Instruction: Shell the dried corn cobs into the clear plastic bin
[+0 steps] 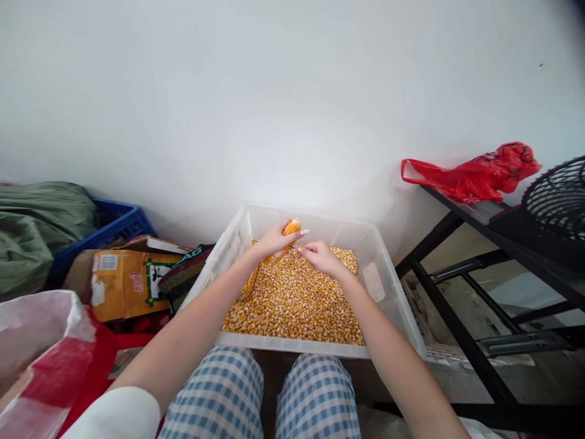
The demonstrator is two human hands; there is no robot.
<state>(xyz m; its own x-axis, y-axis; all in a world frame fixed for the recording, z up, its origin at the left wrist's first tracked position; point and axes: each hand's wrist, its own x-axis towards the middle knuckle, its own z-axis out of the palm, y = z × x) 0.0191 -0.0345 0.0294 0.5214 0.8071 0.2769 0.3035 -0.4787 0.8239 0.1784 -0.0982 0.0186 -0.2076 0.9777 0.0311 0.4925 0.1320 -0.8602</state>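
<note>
An ear of corn (291,227) stands upright in my left hand (273,238), whose fingers wrap round it. Close beside it, my right hand (322,258) is closed in a pinch on a thin dark tool (291,247), its tip against the ear; its kind is too small to make out. Both hands are above a translucent plastic bin (292,344) that holds a thick layer of loose yellow corn kernels (301,305). More ears of corn (248,285) lie along the bin's left side, partly hidden by my left forearm.
A black metal frame table (457,305) stands at the right, with a red plastic bag (475,177) on top. Left of the bin are a cardboard box (123,283), a blue crate (132,222) and a red and white sack (64,360). A white wall (292,110) rises behind.
</note>
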